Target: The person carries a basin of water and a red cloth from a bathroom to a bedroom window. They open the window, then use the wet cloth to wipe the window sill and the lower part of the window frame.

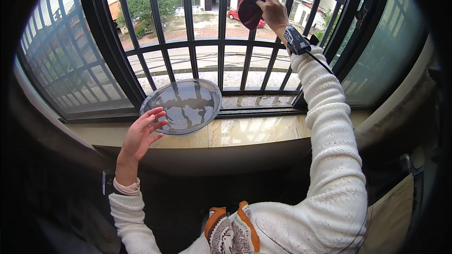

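Observation:
My right hand [274, 11] is raised at the upper right, gripping a dark red cloth [251, 8] close to the black window bars [221, 17]. Whether the cloth touches a bar cannot be told. On the left, my left hand [143, 132] holds nothing, its fingers spread near the rim of a round basin [183, 107]. Water fills the basin and mirrors the bars. It stands on the marble-look window sill [257, 128], against the window track.
Frosted or tinted sliding panes [70, 63] flank the barred opening at left and right. A latch [361, 14] sits on the right frame. A cable runs from the device [296, 40] on my right wrist along the sleeve. Outside are a tree, a red car and buildings.

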Motion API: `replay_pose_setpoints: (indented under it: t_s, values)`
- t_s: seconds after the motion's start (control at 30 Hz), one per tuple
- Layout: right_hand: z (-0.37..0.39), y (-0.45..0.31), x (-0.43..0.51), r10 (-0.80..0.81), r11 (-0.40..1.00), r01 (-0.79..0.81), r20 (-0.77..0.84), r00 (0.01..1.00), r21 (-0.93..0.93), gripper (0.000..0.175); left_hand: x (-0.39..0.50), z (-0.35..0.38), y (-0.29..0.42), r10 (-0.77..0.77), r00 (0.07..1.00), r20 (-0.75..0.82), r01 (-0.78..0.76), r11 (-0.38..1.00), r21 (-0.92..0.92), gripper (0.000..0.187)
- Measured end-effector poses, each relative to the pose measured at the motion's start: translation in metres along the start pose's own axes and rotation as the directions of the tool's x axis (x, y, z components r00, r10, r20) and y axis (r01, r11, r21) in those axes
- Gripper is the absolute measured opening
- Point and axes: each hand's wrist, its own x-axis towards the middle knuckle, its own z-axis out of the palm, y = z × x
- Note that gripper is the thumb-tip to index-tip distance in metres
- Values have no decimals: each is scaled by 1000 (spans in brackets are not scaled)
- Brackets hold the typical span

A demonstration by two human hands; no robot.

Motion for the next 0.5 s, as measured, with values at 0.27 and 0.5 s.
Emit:
replay_pose_setpoints:
  t_s: [0.27, 0.5]
  values:
    - [-9, -55, -70, 51, 986, -110, 411, 910, 122, 12, -4, 17, 9, 32, 999, 9, -32, 998, 50, 35]
    - [-31, -61, -53, 158, 878, -390, 601, 783, 278, 25, -13, 27, 4, 24, 1000, -9, -23, 995, 99, 36]
